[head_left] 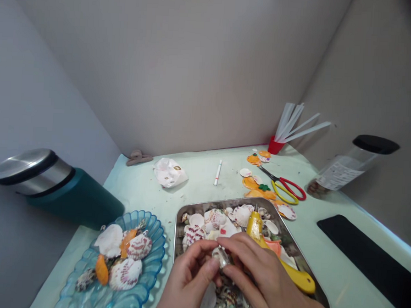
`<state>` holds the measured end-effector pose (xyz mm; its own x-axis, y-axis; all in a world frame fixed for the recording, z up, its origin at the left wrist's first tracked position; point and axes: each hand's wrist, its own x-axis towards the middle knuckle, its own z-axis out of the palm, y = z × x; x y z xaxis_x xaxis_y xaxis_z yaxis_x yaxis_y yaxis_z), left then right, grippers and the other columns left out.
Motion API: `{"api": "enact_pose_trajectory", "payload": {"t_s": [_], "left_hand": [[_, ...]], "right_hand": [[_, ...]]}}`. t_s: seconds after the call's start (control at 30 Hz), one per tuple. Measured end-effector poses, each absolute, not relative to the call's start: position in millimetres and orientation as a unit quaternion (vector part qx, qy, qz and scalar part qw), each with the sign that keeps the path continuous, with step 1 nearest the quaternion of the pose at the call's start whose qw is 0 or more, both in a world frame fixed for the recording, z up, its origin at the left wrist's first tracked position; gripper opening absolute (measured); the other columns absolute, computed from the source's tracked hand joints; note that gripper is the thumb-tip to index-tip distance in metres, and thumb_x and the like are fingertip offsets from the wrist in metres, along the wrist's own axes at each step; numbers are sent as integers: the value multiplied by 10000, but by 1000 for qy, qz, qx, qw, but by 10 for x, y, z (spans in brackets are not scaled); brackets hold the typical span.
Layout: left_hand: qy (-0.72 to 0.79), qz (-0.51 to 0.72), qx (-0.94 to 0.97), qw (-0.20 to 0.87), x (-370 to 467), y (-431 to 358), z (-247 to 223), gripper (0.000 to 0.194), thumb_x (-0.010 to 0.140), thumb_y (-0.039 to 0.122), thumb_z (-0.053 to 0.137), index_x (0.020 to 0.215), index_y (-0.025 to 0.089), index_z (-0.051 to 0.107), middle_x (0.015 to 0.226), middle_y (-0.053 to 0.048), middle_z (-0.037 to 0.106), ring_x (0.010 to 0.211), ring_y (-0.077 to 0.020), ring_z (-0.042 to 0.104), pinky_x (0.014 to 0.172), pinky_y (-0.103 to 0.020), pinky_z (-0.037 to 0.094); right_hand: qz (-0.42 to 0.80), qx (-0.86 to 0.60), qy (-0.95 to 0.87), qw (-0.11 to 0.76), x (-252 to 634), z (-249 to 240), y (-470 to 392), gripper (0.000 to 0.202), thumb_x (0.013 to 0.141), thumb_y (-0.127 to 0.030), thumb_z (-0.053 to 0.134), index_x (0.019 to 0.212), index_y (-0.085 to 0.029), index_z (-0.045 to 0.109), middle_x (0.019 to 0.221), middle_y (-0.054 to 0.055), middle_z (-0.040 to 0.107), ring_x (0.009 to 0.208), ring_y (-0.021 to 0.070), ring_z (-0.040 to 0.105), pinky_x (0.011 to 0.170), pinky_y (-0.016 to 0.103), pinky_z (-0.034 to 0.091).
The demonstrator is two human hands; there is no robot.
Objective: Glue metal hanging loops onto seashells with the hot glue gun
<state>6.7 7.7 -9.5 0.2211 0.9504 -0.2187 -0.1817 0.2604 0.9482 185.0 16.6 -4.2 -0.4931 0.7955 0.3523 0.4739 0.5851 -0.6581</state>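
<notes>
The left hand [192,279] and the right hand [259,269] both pinch a small pearly shell [223,258] between their fingertips. Below them lies a metal tray [285,236] filled with seashells [216,219]; in it a yellow glue gun [255,225] rests just beyond the right hand. Left of the left hand, a blue scalloped dish [156,264] holds larger shells [126,275]. Farther off, ahead of the hands, lie a white marker [217,174] and, to its right, red-and-yellow-handled scissors [277,179] on the worktop [203,190].

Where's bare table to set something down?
Between the white marker and orange shells, and between the metal tray and black strip. Crowded: the tray, heaped with seashells under the left hand and right hand, and much of the blue dish.
</notes>
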Motion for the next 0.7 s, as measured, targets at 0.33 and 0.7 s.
{"api": "enact_pose_trajectory", "payload": {"t_s": [0.33,0.7], "left_hand": [[441,422,425,668,76,75,-96,312,829,426,624,950,140,599,588,32,568,527,-84,508,559,-201,378],[453,419,436,655,81,71,-59,304,815,423,641,930,143,610,566,34,575,537,-99,521,574,-210,385]], "right_hand": [[264,-387,-816,339,1871,-94,160,239,902,-226,549,1134,-227,491,962,48,594,814,178,585,693,282,490],[244,-386,-818,350,1862,-93,153,187,897,-246,575,1065,-220,496,881,36,584,803,182,582,623,258,458]]}}
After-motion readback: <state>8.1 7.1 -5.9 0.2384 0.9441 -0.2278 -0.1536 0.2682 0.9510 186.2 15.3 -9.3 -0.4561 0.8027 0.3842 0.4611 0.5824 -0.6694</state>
